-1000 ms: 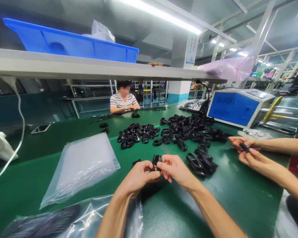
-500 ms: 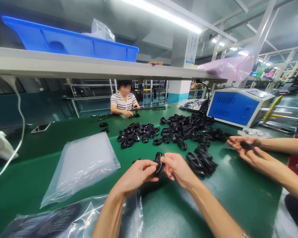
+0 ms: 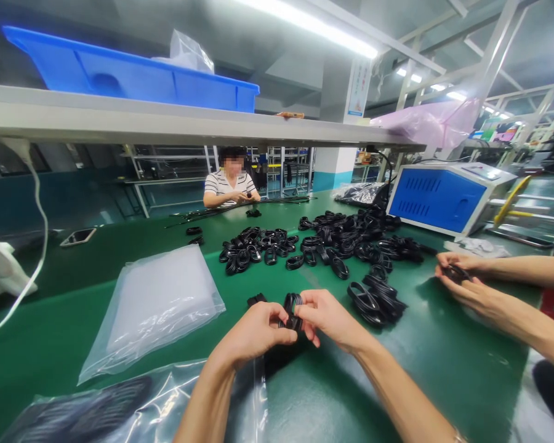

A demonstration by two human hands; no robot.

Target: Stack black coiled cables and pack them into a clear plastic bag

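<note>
A small coiled black cable [image 3: 292,303] is held between my two hands above the green table, near the front. My left hand [image 3: 260,326] pinches the coil's lower left side with thumb and fingers. On the upper right side, my right hand [image 3: 322,315] grips the same coil, its lower fingers curled loosely. Just behind my left hand lies another black bundle [image 3: 257,299], partly hidden. To the right rests a group of coiled cables [image 3: 377,301], and farther back spreads a large pile of similar coils [image 3: 337,237].
A stack of clear plastic bags [image 3: 161,301] lies left; a bag of black coils [image 3: 101,409] sits in front. A co-worker's hands [image 3: 461,271] hold a coil at right. Another person [image 3: 231,181] sits opposite. A shelf [image 3: 203,126] crosses overhead; a blue machine [image 3: 438,197] stands at right.
The coil in my hands has turned and dropped slightly, and my fingers have shifted on it. The co-worker's hands at right have closed in together; the person opposite has raised their hands.
</note>
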